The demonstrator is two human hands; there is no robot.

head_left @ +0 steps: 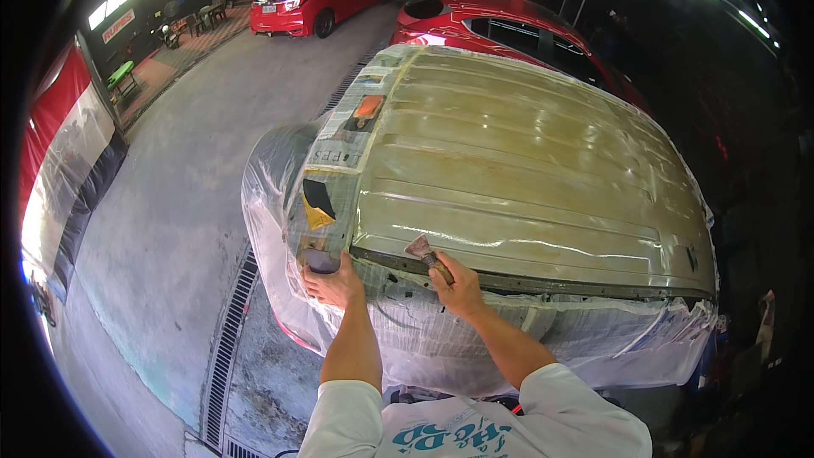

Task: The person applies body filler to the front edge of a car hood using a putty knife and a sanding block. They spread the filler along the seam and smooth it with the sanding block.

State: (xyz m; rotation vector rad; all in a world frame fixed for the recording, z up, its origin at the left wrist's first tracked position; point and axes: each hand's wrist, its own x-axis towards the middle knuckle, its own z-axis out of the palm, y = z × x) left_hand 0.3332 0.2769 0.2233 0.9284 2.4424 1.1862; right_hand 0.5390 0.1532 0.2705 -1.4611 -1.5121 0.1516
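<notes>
My left hand is closed on a flat grey piece, possibly a pad or palette, at the near left corner of the car roof. My right hand grips a short-handled tool with a wide, pinkish head, a brush or spreader, held above the roof's near edge. The roof is dull olive-beige with ridges and glossy patches. Translucent masking plastic and taped paper surround it. A black-and-yellow sheet lies on the masking left of the roof.
Two red cars stand beyond. At the left are a red, white and black curtain, a green bench and a concrete floor with a long drain grate. Dark clutter lines the right side.
</notes>
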